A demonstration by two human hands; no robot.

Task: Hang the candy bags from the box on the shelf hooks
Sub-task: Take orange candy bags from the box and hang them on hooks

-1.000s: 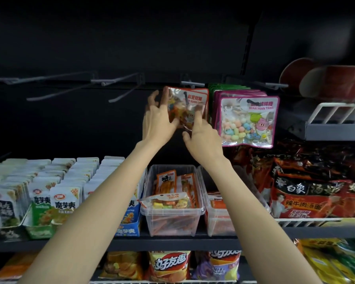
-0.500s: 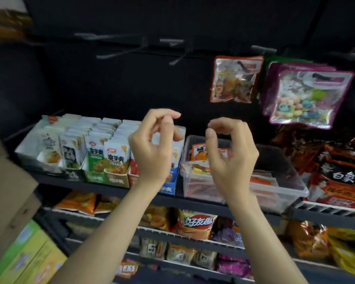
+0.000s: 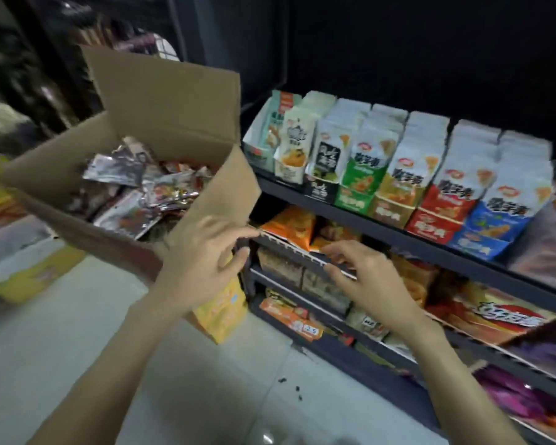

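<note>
Head view: a price tag (image 3: pixel 311 330) on the lower shelf rail reads "2.5"; other pack print is too blurred to read. Your left hand (image 3: pixel 203 255) and right hand (image 3: pixel 363 277) hover empty, fingers loosely spread, beside the cardboard box (image 3: pixel 187 101). Candy bags (image 3: pixel 135 187) lie inside it. Since half a second ago, your view has swung left from the hooks.
</note>
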